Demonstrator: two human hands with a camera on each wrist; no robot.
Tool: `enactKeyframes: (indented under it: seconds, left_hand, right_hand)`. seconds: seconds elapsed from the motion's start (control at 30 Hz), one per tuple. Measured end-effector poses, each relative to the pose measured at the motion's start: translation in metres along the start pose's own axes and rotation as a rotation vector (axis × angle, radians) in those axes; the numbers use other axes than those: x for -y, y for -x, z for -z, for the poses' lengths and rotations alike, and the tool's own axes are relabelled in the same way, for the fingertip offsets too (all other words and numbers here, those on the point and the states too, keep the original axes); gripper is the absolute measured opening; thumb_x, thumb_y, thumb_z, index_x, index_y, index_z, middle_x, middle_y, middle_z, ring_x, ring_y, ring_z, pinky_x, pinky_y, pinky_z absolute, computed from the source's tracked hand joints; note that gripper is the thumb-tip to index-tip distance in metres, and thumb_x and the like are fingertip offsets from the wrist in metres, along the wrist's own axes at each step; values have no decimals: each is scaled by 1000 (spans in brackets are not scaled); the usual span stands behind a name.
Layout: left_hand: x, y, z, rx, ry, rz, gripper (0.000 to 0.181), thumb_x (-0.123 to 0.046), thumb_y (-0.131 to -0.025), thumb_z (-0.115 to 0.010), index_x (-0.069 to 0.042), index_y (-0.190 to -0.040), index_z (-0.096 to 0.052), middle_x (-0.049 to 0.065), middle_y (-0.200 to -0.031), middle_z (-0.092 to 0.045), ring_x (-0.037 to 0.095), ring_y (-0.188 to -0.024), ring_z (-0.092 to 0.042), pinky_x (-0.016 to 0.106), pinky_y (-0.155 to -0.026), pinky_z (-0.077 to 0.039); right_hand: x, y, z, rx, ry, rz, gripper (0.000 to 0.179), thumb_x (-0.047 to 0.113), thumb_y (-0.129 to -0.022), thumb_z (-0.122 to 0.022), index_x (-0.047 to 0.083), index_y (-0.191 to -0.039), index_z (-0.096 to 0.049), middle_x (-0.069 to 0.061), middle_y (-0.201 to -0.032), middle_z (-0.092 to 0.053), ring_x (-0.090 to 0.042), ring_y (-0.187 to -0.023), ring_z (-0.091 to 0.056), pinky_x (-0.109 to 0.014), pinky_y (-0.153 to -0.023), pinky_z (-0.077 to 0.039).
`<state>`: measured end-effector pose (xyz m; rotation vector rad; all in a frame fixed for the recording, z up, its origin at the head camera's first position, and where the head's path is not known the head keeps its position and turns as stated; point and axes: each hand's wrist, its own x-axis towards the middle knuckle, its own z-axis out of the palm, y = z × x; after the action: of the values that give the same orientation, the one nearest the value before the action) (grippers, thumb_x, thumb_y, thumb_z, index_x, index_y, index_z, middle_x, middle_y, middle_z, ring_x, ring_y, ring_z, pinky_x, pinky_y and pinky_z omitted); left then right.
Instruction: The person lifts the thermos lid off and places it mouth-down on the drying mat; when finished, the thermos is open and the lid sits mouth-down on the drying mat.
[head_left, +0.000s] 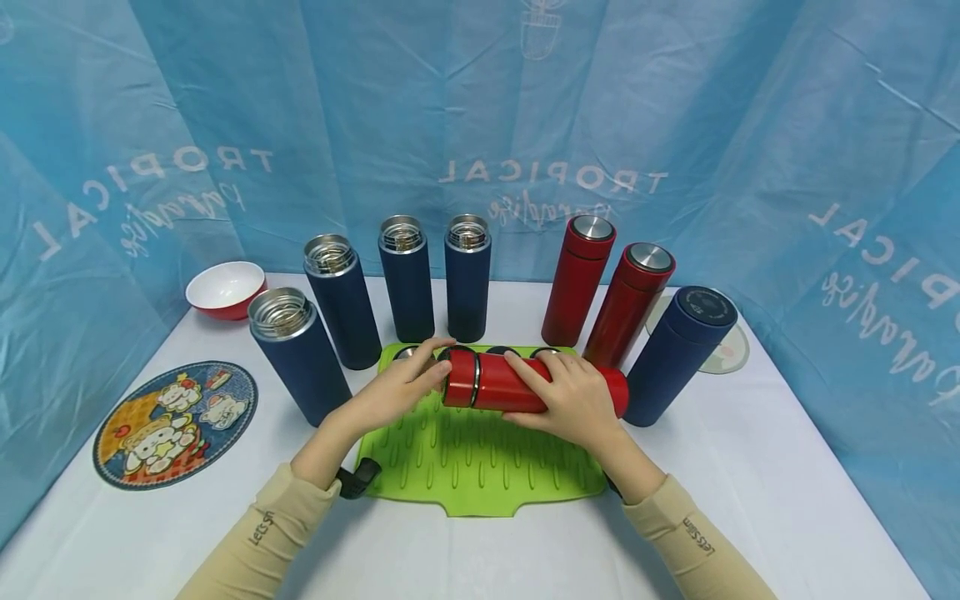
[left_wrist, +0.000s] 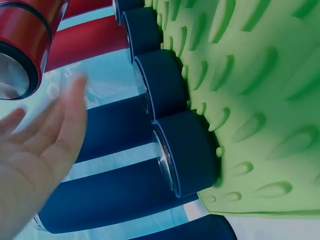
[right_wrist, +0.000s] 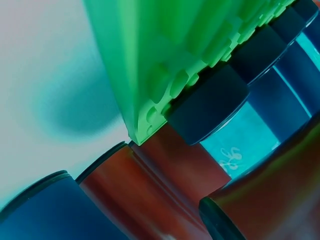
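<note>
My right hand (head_left: 566, 392) grips a red thermos bottle (head_left: 506, 382) lying on its side above the green ribbed mat (head_left: 480, 475). Its capped end points left. Beside that end is my left hand (head_left: 401, 387), and in the left wrist view the same hand (left_wrist: 45, 150) has its fingers extended, apart from the red cap (left_wrist: 27, 47). Several dark blue lids (left_wrist: 187, 152) stand in a row along the mat's far edge. The right wrist view shows part of the held bottle (right_wrist: 270, 195), but the right fingers are out of sight there.
Several lidless blue bottles (head_left: 281, 362) stand behind and left of the mat. Two capped red bottles (head_left: 573, 287) and a capped blue bottle (head_left: 678, 358) stand at right. A red-white bowl (head_left: 225, 287) and a cartoon placemat (head_left: 176, 425) lie left; a pale round mat (head_left: 727, 350) lies right.
</note>
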<state>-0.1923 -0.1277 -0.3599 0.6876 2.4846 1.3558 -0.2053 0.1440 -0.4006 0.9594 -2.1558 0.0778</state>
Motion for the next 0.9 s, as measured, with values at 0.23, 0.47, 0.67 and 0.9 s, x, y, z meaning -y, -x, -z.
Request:
enactKeyframes:
  seconds: [0.23, 0.47, 0.67, 0.9]
  left_hand:
    - [1, 1, -5, -40, -61, -244, 90, -7, -68, -81, -16, -141, -30, 8, -149, -18, 30, -132, -27, 47, -99, -38]
    - [-1, 0, -4, -59, -54, -283, 71, 8, -69, -75, -14, -129, -43, 12, -136, -39, 29, -124, -41, 41, -94, -44]
    - [0, 1, -3, -43, -6, -215, 66, 3, -72, -74, -13, -129, -43, 9, -127, -46, 28, -113, -49, 42, -90, -47]
    - [-1, 2, -2, -38, 27, -120, 63, -13, -80, -69, -10, -135, -39, 11, -123, -49, 26, -104, -55, 39, -84, -49]
  right_hand:
    - [-1, 0, 0, 10, 11, -11, 76, 64, -70, -64, 23, -132, -50, -12, -94, -63, -28, -77, -64, -42, -69, -53]
    - [0, 1, 0, -8, 5, -1, 71, 68, -78, -51, 23, -133, -50, -12, -93, -63, -28, -77, -64, -41, -68, -53]
    - [0, 0, 0, -12, -5, 2, 73, 67, -75, -57, 23, -133, -50, -12, -94, -62, -28, -76, -63, -41, -67, -53]
    - [0, 0, 1, -4, -9, -6, 74, 66, -74, -59, 23, -133, -49, -12, -94, -62, -28, -77, -63, -41, -68, -53]
